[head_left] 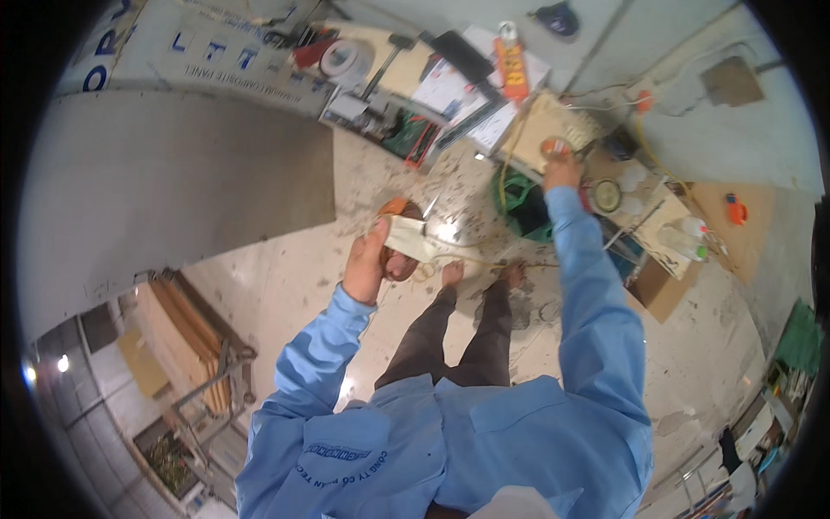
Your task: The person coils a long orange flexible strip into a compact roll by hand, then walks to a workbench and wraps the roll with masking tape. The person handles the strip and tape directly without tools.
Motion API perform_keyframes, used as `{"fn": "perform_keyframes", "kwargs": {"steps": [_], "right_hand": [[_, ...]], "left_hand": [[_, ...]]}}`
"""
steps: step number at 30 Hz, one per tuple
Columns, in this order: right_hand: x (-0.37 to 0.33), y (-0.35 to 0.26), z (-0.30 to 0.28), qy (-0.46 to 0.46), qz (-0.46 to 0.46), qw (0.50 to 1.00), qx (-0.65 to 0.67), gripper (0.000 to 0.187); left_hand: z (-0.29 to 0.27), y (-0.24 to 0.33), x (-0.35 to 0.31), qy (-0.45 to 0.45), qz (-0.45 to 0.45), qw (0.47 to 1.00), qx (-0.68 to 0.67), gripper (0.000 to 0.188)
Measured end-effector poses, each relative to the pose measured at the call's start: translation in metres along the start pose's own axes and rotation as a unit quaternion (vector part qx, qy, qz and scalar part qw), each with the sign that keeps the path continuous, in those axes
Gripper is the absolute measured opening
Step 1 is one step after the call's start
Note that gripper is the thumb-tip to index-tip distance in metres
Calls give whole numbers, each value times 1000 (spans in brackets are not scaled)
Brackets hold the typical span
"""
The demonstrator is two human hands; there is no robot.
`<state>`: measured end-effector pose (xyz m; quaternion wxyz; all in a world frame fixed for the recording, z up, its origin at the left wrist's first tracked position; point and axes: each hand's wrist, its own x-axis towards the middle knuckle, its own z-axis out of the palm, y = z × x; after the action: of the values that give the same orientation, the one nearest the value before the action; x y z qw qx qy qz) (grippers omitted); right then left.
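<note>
My left hand (368, 261), held out in front of me, is closed on a pale flat rectangular piece (409, 240), pinched at its left end. Below that piece a rounded orange-and-brown object (398, 266) shows in part; I cannot tell its kind or whether my hand touches it. My right hand (562, 169) reaches far forward to the workbench. Its fingers close around a small round orange-and-white thing (554, 145), over a light wooden board (533, 130). My hand covers part of this round thing.
A green bin (525, 208) stands under the bench edge. On the bench lie a hammer (386, 67), a tape roll (339, 60), papers (448, 93) and an orange tool (513, 69). A yellow cord (471, 258) crosses the floor. A large grey panel (181, 190) stands left.
</note>
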<state>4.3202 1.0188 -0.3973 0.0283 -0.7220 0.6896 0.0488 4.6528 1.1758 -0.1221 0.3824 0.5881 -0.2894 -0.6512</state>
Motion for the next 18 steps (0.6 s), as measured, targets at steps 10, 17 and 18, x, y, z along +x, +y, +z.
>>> {"fn": "perform_keyframes", "kwargs": {"steps": [10,17,18], "right_hand": [[-143,-66,-271,38,-269,800,535,45],[-213,-96,-346,-92,-185,756,621,24],[-224,-98,-349,-107,-138,757,630,21]], "left_hand": [[2,14,-6,-241,-35,963,110,39],[16,31,-37,-440,57,882,158,39],[18,35,-41,-442,75,873,195,37]]}}
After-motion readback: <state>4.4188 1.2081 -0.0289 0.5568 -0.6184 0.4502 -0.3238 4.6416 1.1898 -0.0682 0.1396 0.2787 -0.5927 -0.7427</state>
